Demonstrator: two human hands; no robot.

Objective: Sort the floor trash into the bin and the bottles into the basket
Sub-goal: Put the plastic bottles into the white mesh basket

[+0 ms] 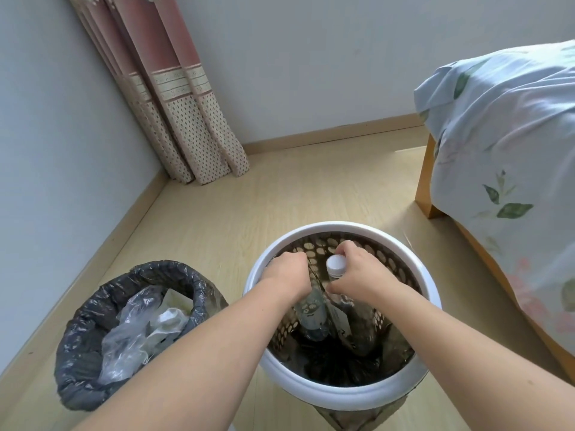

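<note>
A round basket (339, 396) with a white rim and brown perforated walls stands on the floor below me. Both my hands reach inside it. My right hand (362, 272) grips the neck of a clear plastic bottle (336, 265) with a white cap, held upright. My left hand (287, 272) is curled round the top of a second clear bottle (312, 315), whose cap is hidden under my fingers. Left of the basket stands a bin (77, 362) lined with a black bag, holding crumpled clear plastic (130, 340) and white paper.
A bed (504, 169) with a light blue floral sheet and wooden frame fills the right side. A folded pink patterned curtain (183, 119) leans in the far corner. Pale wooden floor (280, 188) lies between the walls and the containers.
</note>
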